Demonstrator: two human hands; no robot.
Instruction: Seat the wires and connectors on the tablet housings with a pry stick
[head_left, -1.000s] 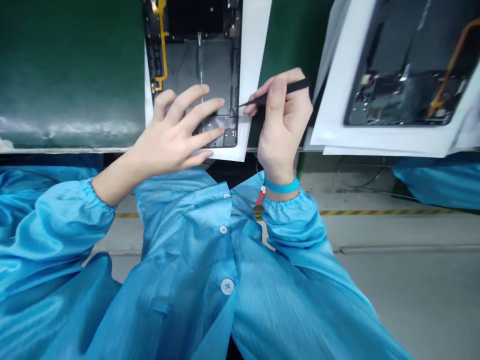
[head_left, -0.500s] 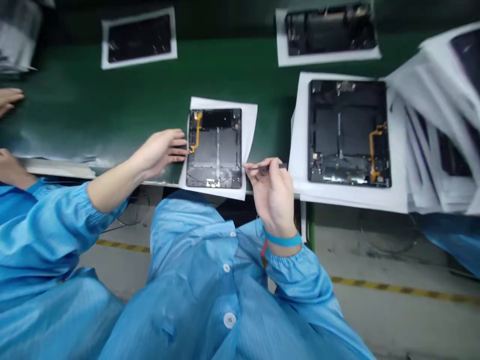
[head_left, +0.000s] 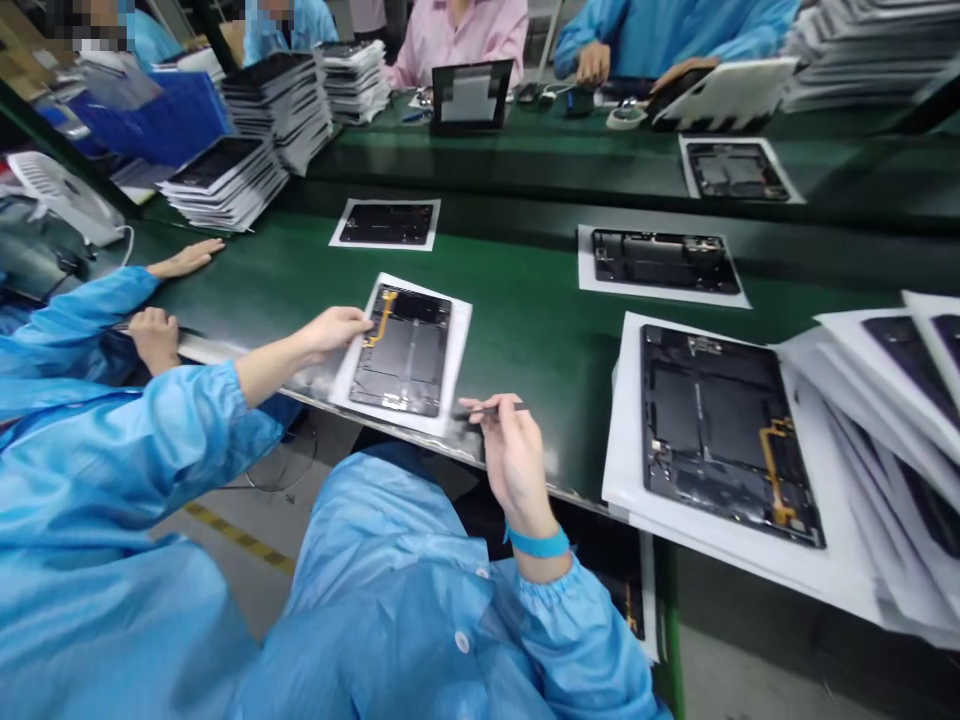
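Left hand (head_left: pixel 334 332), fingers together and flat, touches the edge of an opened tablet back housing (head_left: pixel 401 365) on white paper (head_left: pixel 459 350) on the green bench (head_left: pixel 540 350); right hand (head_left: pixel 514 465) pinches black tweezers (head_left: pixel 495 408) beside it; no writing legible

1. The left arm (head_left: pixel 142 440) reaches from the near left toward the right and far side, its blue sleeve (head_left: pixel 187 420) gathered at the cuff and the bare left forearm (head_left: pixel 270 372) stretched out beyond it.
2. The left hand (head_left: pixel 334 332) lies palm down at the end of that reach, its fingers (head_left: pixel 352 322) loosely together and pointing right.
3. The right forearm (head_left: pixel 525 510) rises from the near side, with a teal wristband (head_left: pixel 536 543) around the right wrist.
4. The right hand (head_left: pixel 516 465) stands well apart from the left, nearer and to the right, its fingertips (head_left: pixel 480 404) pinched together and pointing left.
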